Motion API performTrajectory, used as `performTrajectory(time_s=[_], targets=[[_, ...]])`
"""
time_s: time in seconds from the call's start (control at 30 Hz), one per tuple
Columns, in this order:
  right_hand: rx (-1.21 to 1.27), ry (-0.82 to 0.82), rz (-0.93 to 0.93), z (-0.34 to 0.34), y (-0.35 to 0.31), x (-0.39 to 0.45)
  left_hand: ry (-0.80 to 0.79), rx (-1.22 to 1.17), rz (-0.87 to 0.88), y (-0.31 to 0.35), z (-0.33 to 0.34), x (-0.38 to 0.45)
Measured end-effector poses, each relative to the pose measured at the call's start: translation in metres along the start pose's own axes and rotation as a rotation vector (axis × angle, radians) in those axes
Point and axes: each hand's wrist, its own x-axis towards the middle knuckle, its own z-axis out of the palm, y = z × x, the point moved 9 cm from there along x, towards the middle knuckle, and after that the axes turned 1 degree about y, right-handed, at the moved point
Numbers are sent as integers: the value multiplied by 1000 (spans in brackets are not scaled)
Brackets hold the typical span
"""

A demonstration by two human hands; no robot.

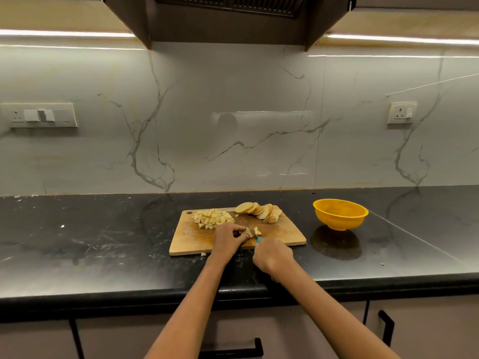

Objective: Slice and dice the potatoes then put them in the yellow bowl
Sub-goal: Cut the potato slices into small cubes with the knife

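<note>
Dicing underway: left hand pinches a potato slice; right hand grips the blue-handled knife. More slices wait before anything reaches the yellow bowl.

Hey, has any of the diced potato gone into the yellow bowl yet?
No, the yellow bowl looks empty inside, while the diced potato lies heaped on the cutting board.

Polished black stone countertop with pale veining, running the full width below a marble-patterned wall. Lying directly on it: a rectangular wooden cutting board near the centre; a round yellow plastic bowl just to the right of the board, not touching it; one small pale potato fragment beside the board's front edge; scattered pale specks at left.
</note>
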Motion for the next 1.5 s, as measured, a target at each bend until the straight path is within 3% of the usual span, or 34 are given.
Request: performTrajectory(time_s=[0.17,0.47,0.7,1.13,1.33,1.5], targets=[[-42,-83,-22,2,-11,11,-5,-3,18,3,-1,-2],[-194,74,-70,0,14,-32,8,4,-27,0,-1,-4],[67,159,-29,-12,24,-31,52,-44,-64,-3,-5,-6],[40,84,-8,-1,4,-9,46,-27,-40,-1,-5,-4],[-39,-57,-28,4,-17,7,45,-43,-38,1,-6,-6],[-75,-22,-47,4,-3,-15,56,-32,-40,1,-8,-8]])
